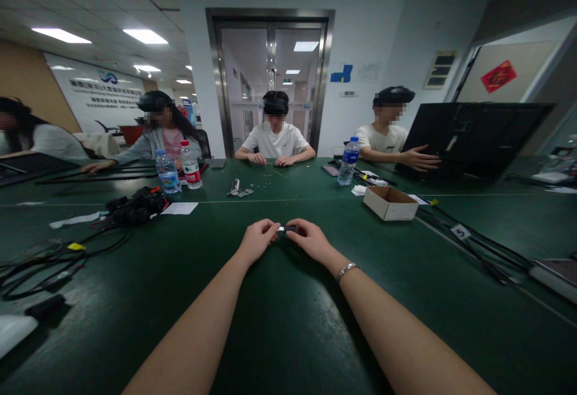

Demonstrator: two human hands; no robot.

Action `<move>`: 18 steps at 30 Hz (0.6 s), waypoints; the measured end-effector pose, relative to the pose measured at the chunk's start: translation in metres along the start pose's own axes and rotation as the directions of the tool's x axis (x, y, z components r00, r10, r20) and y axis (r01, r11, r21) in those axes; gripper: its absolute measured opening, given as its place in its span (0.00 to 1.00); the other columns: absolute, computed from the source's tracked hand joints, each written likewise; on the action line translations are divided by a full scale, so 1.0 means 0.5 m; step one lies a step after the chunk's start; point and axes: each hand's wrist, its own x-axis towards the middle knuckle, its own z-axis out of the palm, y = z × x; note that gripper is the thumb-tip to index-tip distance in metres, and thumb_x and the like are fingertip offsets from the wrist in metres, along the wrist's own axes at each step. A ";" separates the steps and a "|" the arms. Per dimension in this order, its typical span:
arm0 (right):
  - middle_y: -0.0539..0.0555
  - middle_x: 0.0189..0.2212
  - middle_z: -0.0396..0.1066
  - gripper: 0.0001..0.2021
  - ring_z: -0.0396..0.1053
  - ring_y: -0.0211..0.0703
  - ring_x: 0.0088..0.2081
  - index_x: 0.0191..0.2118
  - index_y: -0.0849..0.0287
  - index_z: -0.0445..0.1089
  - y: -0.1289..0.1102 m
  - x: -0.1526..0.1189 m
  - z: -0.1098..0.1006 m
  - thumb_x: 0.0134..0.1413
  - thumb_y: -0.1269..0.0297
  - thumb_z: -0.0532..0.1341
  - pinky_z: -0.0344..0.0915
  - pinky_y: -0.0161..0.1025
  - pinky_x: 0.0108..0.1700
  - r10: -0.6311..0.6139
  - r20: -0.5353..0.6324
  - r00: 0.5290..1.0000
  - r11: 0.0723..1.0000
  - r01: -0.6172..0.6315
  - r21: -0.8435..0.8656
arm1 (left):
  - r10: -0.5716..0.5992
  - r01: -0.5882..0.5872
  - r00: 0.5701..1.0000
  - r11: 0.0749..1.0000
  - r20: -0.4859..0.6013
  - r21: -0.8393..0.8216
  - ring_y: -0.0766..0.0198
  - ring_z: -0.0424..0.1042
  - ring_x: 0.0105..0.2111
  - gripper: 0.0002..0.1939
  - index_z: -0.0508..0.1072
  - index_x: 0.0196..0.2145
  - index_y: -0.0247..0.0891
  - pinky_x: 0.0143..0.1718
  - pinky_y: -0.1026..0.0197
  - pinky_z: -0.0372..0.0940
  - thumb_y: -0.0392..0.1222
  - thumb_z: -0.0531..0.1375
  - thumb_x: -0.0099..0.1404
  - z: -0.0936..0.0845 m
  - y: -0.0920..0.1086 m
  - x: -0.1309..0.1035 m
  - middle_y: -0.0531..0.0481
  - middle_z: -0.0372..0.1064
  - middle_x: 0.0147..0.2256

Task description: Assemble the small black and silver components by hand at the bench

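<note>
The left forearm [196, 323] and right forearm [396, 323] reach inward from below; the left hand [258, 240] and right hand [312, 241] are near each other, fingers [269, 225] bent, each in pinching pose

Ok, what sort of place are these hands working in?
Probably an office or shared workroom: a long green table with people around it, a large lettered sign, and metal-framed glass doors behind.

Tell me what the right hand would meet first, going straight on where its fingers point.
Most likely the left hand, just across the small dark stick that the right hand holds. The two hands face each other; whether the left one already touches the stick's silver end is hard to tell.
</note>
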 end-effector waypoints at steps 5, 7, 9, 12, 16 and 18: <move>0.48 0.26 0.65 0.13 0.62 0.36 0.28 0.43 0.58 0.71 0.001 0.000 -0.003 0.52 0.60 0.60 0.61 0.34 0.31 -0.011 0.008 1.000 1.000 0.011 -0.005 | 0.073 -0.070 0.997 0.994 0.024 -0.084 0.62 0.71 0.36 0.15 0.74 0.38 0.36 0.39 0.59 0.66 0.49 0.61 0.58 -0.005 0.003 0.000 0.47 0.73 0.36; 0.48 0.26 0.65 0.13 0.62 0.36 0.28 0.42 0.58 0.71 0.002 0.000 -0.002 0.51 0.60 0.60 0.61 0.34 0.31 -0.009 0.000 1.000 1.000 0.009 -0.002 | 0.109 -0.103 0.993 0.984 0.035 -0.145 0.61 0.72 0.38 0.13 0.74 0.39 0.37 0.44 0.56 0.66 0.46 0.62 0.56 -0.006 0.003 0.001 0.46 0.73 0.38; 0.48 0.26 0.65 0.12 0.62 0.36 0.28 0.42 0.58 0.71 0.003 0.001 -0.002 0.52 0.61 0.60 0.61 0.34 0.31 -0.005 -0.002 1.000 1.000 0.005 0.004 | 0.125 -0.112 0.991 0.976 0.056 -0.185 0.60 0.72 0.39 0.12 0.74 0.38 0.37 0.46 0.54 0.65 0.43 0.63 0.55 -0.006 0.003 0.000 0.46 0.74 0.38; 0.49 0.26 0.65 0.12 0.62 0.36 0.28 0.42 0.58 0.71 0.002 0.000 -0.002 0.52 0.60 0.60 0.61 0.34 0.30 0.000 0.007 1.000 1.000 0.000 0.001 | 0.120 -0.107 0.992 0.973 0.051 -0.203 0.59 0.72 0.41 0.15 0.73 0.40 0.37 0.47 0.54 0.65 0.40 0.65 0.53 -0.007 0.007 -0.002 0.45 0.72 0.41; 0.48 0.26 0.64 0.13 0.62 0.36 0.28 0.43 0.58 0.71 0.000 0.000 -0.002 0.52 0.59 0.60 0.60 0.34 0.30 0.010 0.005 1.000 1.000 -0.010 -0.003 | 0.042 -0.043 0.999 0.983 -0.011 -0.176 0.60 0.72 0.39 0.26 0.67 0.49 0.39 0.39 0.58 0.67 0.48 0.65 0.54 -0.005 0.010 -0.002 0.42 0.69 0.46; 0.48 0.26 0.64 0.13 0.62 0.36 0.28 0.43 0.58 0.71 -0.002 0.000 -0.001 0.52 0.60 0.60 0.60 0.34 0.30 0.012 0.003 1.000 1.000 -0.012 -0.002 | -0.015 0.014 1.000 0.993 -0.014 -0.115 0.62 0.72 0.34 0.22 0.69 0.44 0.36 0.34 0.61 0.65 0.55 0.59 0.58 -0.003 0.009 -0.001 0.44 0.72 0.39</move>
